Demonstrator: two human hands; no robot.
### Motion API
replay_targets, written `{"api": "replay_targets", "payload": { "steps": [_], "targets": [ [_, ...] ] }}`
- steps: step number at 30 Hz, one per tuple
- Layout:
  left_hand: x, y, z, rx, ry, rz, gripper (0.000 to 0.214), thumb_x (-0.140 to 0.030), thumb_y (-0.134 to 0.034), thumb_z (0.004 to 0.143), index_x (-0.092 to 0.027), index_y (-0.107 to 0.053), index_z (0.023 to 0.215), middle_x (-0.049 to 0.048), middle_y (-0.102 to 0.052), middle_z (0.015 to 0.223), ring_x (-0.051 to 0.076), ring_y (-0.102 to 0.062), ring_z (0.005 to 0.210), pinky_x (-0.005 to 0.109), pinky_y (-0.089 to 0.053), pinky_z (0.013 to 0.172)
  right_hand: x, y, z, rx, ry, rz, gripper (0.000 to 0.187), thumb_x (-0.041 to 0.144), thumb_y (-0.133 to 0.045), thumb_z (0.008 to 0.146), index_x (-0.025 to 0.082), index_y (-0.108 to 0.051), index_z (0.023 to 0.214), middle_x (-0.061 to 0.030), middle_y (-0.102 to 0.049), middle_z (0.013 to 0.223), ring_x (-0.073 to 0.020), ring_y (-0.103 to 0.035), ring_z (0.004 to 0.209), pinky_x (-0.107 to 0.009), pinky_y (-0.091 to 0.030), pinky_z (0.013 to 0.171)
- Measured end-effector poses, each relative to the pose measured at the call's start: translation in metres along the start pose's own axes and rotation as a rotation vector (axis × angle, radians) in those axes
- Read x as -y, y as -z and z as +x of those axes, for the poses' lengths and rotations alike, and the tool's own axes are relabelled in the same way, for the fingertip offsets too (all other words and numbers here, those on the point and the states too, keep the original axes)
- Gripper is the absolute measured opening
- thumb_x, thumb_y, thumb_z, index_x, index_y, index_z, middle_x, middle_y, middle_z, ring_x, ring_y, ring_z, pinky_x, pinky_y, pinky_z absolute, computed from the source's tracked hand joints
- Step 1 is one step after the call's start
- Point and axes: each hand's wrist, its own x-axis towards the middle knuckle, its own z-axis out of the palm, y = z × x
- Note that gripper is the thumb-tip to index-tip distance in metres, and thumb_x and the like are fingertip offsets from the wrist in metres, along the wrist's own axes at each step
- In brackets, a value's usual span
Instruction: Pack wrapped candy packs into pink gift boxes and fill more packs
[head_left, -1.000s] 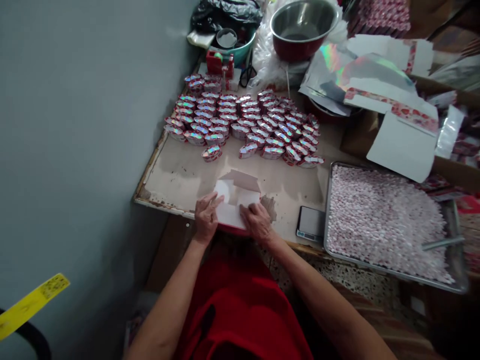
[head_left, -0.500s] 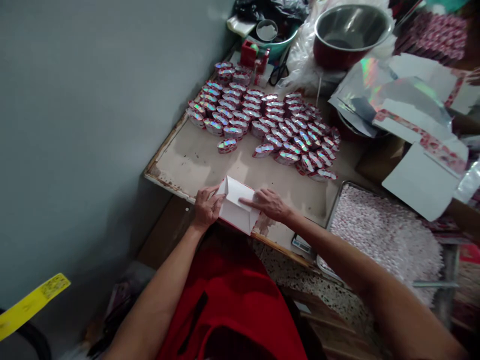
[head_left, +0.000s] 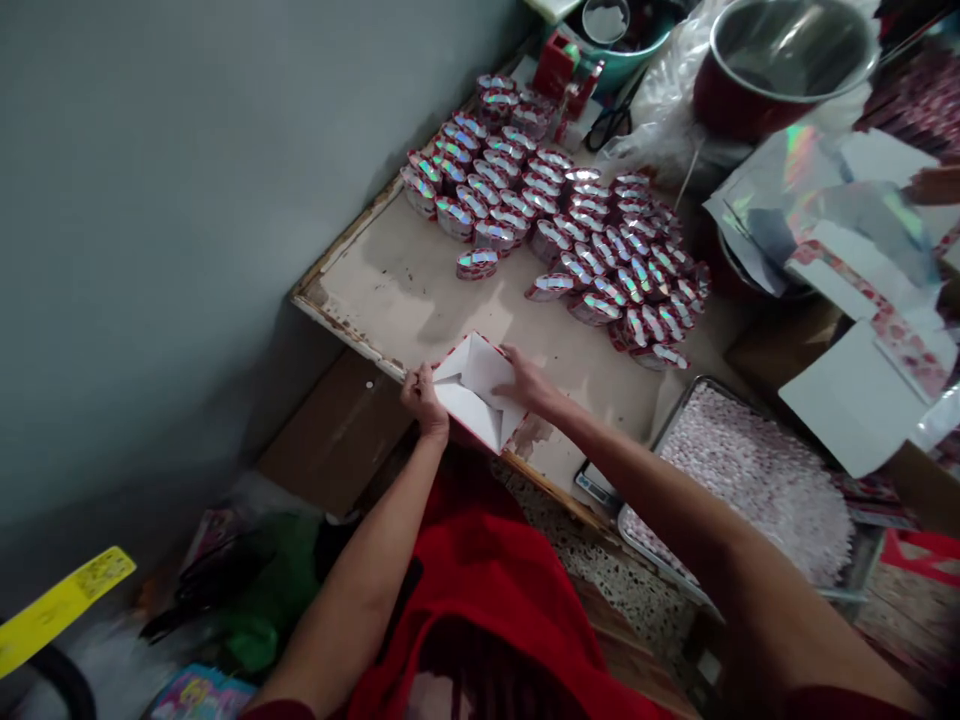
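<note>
A white folded cardboard box piece (head_left: 472, 392) with a red outer edge lies at the near edge of the worn table (head_left: 390, 290). My left hand (head_left: 423, 400) pinches its left corner, fingers closed on it. My right hand (head_left: 529, 382) presses on its right flap, fingers bent over the card. Beyond them stand several small shiny red and holographic boxes (head_left: 559, 225) in rows.
A metal tray of small pink-white candies (head_left: 757, 470) sits right of my right arm, with a small digital scale (head_left: 596, 485) beside it. Holographic card sheets (head_left: 840, 220), a steel bowl (head_left: 787, 50), a red tape dispenser (head_left: 562, 65) and scissors (head_left: 611, 120) lie at the back. A grey wall (head_left: 187, 200) rises at left.
The view swung left and down. The card piece has been folded up further into an open box shape, and both hands shifted to its sides.
</note>
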Motion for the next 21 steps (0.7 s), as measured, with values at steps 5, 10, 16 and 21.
{"api": "replay_targets", "payload": {
  "steps": [5, 10, 16, 21],
  "targets": [
    [-0.040, 0.007, 0.006, -0.121, 0.177, -0.182, 0.030, -0.047, -0.063, 0.080, -0.021, -0.055, 0.067, -0.0039, -0.054, 0.062, 0.013, -0.054, 0.063, 0.025, -0.045, 0.063, 0.028, 0.014, -0.032, 0.115, -0.096, 0.091, 0.073, 0.033, -0.091, 0.065, 0.022, -0.063, 0.131, -0.0108, -0.076, 0.112, -0.0321, -0.071, 0.100, -0.042, -0.057, 0.087],
    [-0.114, 0.054, -0.014, 0.038, 0.216, -0.202, 0.031, -0.045, -0.071, 0.079, -0.019, -0.058, 0.066, -0.0031, -0.058, 0.061, 0.013, -0.055, 0.059, 0.024, -0.044, 0.059, 0.065, 0.034, -0.099, 0.530, -0.246, 0.930, 0.069, 0.028, -0.091, 0.048, 0.018, -0.069, 0.113, -0.0078, -0.079, 0.102, -0.0270, -0.073, 0.086, -0.040, -0.063, 0.076],
    [-0.163, 0.082, -0.073, 0.132, 0.084, -0.049, 0.034, -0.038, -0.070, 0.085, -0.020, -0.053, 0.061, -0.0032, -0.056, 0.059, 0.011, -0.050, 0.057, 0.023, -0.042, 0.060, 0.063, 0.025, -0.155, 0.410, -0.461, 0.884, 0.048, 0.017, -0.086, 0.037, 0.017, -0.072, 0.084, -0.0040, -0.077, 0.079, -0.0236, -0.069, 0.068, -0.036, -0.061, 0.066],
    [-0.170, 0.083, -0.109, 0.153, 0.011, 0.010, 0.035, -0.033, -0.066, 0.091, -0.020, -0.053, 0.061, -0.0033, -0.055, 0.060, 0.012, -0.050, 0.060, 0.023, -0.043, 0.064, 0.039, 0.024, -0.178, 0.556, -0.351, 0.824, 0.050, 0.019, -0.088, 0.038, 0.018, -0.076, 0.087, -0.0027, -0.080, 0.085, -0.0245, -0.072, 0.076, -0.035, -0.061, 0.071]
  ]
}}
